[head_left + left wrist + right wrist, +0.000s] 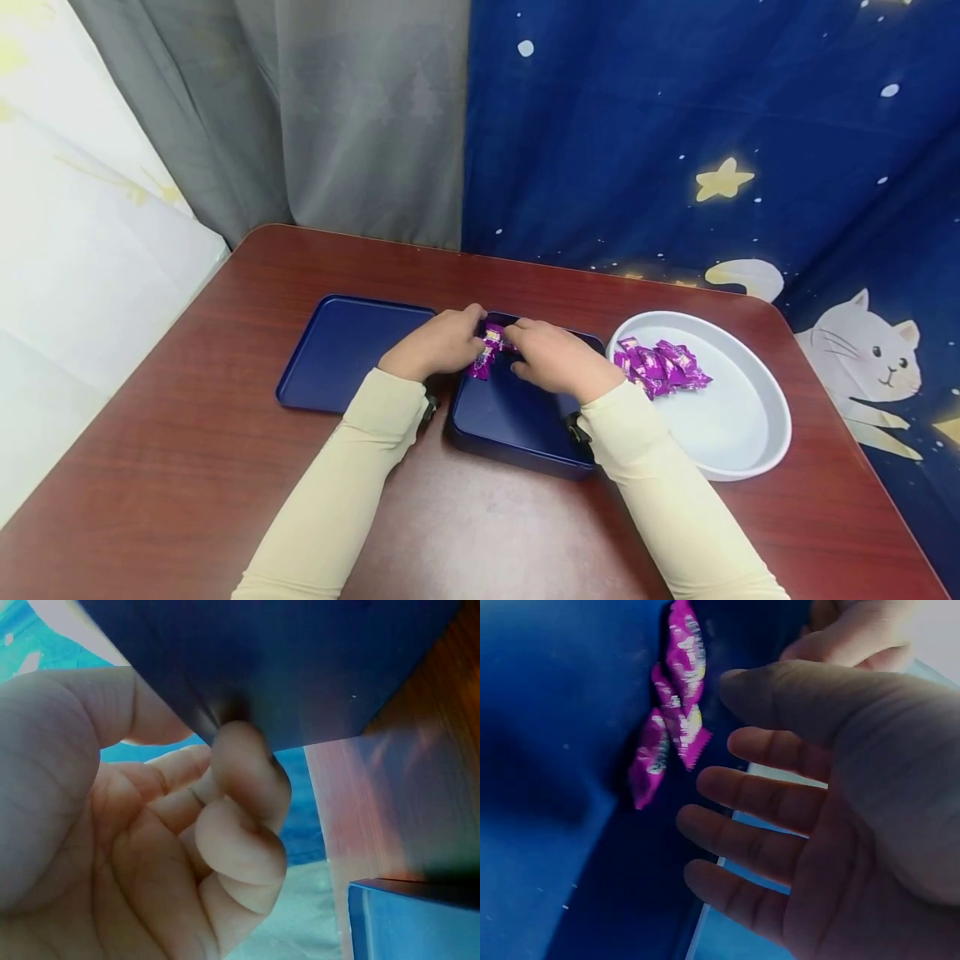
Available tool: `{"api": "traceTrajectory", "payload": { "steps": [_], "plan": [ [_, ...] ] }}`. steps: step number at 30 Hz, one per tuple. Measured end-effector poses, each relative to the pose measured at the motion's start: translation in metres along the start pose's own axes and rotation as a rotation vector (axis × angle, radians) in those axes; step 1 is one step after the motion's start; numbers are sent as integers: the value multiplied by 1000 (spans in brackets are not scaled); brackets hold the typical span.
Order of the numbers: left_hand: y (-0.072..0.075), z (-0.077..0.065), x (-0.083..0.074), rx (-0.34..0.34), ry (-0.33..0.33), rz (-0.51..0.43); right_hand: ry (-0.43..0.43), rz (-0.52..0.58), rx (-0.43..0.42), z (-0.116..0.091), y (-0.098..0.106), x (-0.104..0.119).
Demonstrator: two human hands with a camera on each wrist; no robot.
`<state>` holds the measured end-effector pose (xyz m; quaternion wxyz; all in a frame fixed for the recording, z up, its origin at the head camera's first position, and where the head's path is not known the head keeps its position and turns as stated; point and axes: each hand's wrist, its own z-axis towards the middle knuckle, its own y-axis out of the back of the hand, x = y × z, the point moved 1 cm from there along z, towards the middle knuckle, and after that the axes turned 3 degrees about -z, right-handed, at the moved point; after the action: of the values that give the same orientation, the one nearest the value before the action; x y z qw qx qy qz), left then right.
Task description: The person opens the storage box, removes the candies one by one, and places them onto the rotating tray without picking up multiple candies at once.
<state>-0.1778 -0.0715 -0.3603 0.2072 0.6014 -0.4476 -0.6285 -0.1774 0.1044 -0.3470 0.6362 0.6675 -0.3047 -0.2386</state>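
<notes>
A dark blue rectangular box (517,417) stands in the middle of the table. Several purple-wrapped candies (676,720) lie inside it near its far wall. At the far left corner of the box, my left hand (437,346) grips the wall; the left wrist view shows curled fingers (247,772) against the outside, the thumb tip hidden behind the edge. My right hand (557,360) hovers over the box beside the candies. Its fingers (757,795) are extended and spread near the wall, holding nothing in the right wrist view.
A flat blue lid-like tray (360,350) lies left of the box. On the right, a white oval dish (750,417) holds a pile of purple candies (660,368). Curtains (600,150) hang behind the reddish-brown table (187,467).
</notes>
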Motion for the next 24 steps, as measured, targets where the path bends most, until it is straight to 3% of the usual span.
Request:
{"api": "traceTrajectory", "payload": {
  "steps": [16,24],
  "plan": [
    [0,0,-1,-2,10,3,-32,43,65,6,-17,-11],
    [0,0,-2,3,10,-4,-98,53,104,2,-18,-13]
  ]
}}
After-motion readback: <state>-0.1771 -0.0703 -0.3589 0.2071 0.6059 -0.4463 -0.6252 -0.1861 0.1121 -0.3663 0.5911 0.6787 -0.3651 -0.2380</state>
